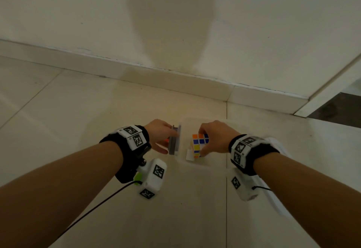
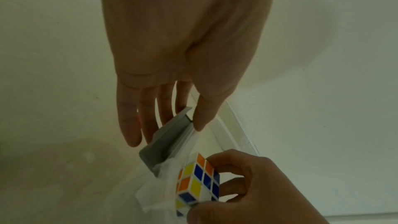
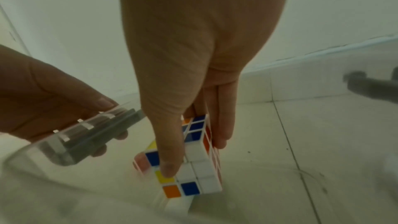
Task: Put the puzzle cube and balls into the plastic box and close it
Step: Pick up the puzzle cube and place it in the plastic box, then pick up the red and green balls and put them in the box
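Head view: right hand (image 1: 213,138) holds puzzle cube (image 1: 199,144) inside plastic box (image 1: 197,162).

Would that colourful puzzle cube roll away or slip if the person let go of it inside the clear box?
Probably not. The puzzle cube has flat faces, so it should sit rather than roll. The right hand holds it with fingertips alone, suggesting it is light and rigid. Its glossy stickers may slide a little on the smooth plastic box.

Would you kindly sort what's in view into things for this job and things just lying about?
For the job: puzzle cube, clear plastic box, its grey latch.
Lying about: white shoe, skirting board. No balls visible.
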Tool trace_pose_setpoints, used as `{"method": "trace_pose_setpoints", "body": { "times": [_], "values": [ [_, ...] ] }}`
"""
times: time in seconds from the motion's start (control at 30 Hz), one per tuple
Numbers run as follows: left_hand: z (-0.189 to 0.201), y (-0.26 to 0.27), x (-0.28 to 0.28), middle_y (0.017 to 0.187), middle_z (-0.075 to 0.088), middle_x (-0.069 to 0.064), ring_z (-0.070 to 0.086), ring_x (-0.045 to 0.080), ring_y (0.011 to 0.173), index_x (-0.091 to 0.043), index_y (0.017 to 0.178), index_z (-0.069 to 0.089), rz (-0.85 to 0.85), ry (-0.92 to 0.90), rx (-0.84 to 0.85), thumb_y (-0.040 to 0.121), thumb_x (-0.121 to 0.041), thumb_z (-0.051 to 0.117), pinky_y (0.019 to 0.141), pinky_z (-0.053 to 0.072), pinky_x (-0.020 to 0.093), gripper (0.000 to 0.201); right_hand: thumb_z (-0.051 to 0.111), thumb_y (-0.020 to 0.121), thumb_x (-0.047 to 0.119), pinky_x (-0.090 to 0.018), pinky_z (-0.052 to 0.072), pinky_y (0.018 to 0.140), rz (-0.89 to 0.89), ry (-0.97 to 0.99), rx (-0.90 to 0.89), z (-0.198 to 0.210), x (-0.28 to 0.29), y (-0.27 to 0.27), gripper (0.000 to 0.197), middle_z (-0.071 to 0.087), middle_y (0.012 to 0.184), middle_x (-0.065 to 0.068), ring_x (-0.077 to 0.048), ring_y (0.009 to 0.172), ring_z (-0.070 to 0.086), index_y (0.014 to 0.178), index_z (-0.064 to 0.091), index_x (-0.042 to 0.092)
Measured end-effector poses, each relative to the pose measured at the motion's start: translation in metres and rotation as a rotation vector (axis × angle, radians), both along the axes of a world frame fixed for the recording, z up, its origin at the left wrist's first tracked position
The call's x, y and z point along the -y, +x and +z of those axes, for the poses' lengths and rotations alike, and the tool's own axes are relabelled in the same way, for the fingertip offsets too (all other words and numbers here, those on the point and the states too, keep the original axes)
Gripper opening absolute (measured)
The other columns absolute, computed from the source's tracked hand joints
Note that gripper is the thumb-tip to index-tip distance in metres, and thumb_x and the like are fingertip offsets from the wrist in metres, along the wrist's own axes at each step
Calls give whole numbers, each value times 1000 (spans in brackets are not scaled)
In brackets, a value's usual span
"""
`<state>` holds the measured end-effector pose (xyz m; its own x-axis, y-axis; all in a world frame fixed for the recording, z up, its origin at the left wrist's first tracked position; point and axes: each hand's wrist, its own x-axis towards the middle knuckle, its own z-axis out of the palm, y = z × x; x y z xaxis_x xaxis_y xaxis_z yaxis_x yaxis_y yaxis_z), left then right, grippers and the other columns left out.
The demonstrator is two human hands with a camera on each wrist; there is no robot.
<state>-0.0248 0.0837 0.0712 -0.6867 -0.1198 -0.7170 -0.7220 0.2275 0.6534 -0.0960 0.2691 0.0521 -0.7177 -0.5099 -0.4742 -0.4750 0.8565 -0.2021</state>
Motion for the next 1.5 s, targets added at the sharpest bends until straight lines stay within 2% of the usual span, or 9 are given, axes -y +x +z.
{"method": "trace_pose_setpoints", "body": {
  "times": [0.33, 0.53, 0.67, 0.8, 0.9, 1.0, 1.27, 1.4, 1.5],
  "values": [
    [-8, 2, 1, 95, 67, 7, 67, 30, 93, -18, 90, 58, 17, 37, -23, 95, -18, 60, 89, 57, 49, 5, 84, 74, 29, -36, 54, 93, -136, -89, 22, -24, 27, -4, 54, 65, 118, -9, -25, 104, 63, 119, 61, 10],
    [-11, 3, 2, 102, 68, 8, 68, 27, 94, -13, 106, 61, 30, 80, -23, 96, -27, 58, 88, 57, 47, 18, 81, 76, 34, -35, 53, 95, -145, -120, 43, -27, 18, -5, 57, 64, 121, -6, -24, 106, 62, 124, 59, 14],
    [-23, 7, 13, 105, 67, 9, 67, 25, 84, -7, 122, 59, 159, 12, -37, 99, -28, 49, 77, 58, 42, 33, 60, 87, 50, -35, 54, 79, -65, -86, -221, -17, 11, -3, 37, 66, 99, 0, -21, 89, 63, 109, 64, 20],
    [-48, 22, 35, 119, 60, 16, 63, 27, 80, -1, 122, 57, 70, -278, 139, 95, -21, 54, 76, 59, 44, 34, 48, 94, 39, -22, 35, 50, -128, -244, -438, -6, 5, -6, 33, 56, 58, 2, -14, 51, 46, 72, 57, 16],
    [-59, 36, 45, 133, 54, 19, 66, 35, 95, -1, 131, 51, -22, -367, 325, 90, -26, 64, 80, 58, 51, 50, 50, 93, 39, -23, 43, 54, -173, -324, -449, -3, 3, -7, 34, 67, 64, -4, -21, 56, 58, 75, 64, 13],
    [-71, 44, 47, 132, 55, 21, 68, 40, 98, -2, 132, 50, -72, -357, 403, 81, -30, 76, 79, 59, 52, 64, 51, 93, 38, -18, 34, 49, -180, -370, -455, 0, 5, -5, 34, 68, 65, -4, -20, 55, 55, 77, 66, 12],
    [-85, 45, 42, 112, 70, 20, 73, 36, 96, 2, 113, 66, -242, -483, 302, 77, -8, 76, 77, 61, 46, 38, 53, 93, 37, -29, 54, 61, -149, -500, -440, 5, 26, 3, 33, 70, 64, -4, -22, 61, 66, 77, 68, 12],
    [-57, 48, 33, 113, 64, 15, 69, 32, 94, -1, 119, 59, -239, -438, 318, 77, -33, 80, 49, 55, 33, 56, 54, 93, 36, -25, 50, 60, -131, -518, -408, 9, 32, 8, 32, 70, 65, -2, -21, 62, 67, 78, 69, 13],
    [-44, 61, 20, 114, 59, 12, 64, 26, 78, -4, 128, 51, -361, -378, 422, 74, -47, 79, 48, 54, 34, 75, 53, 92, 37, -29, 54, 63, -121, -518, -397, 12, 34, 9, 31, 70, 65, -2, -21, 63, 68, 78, 69, 13]
  ]
}}
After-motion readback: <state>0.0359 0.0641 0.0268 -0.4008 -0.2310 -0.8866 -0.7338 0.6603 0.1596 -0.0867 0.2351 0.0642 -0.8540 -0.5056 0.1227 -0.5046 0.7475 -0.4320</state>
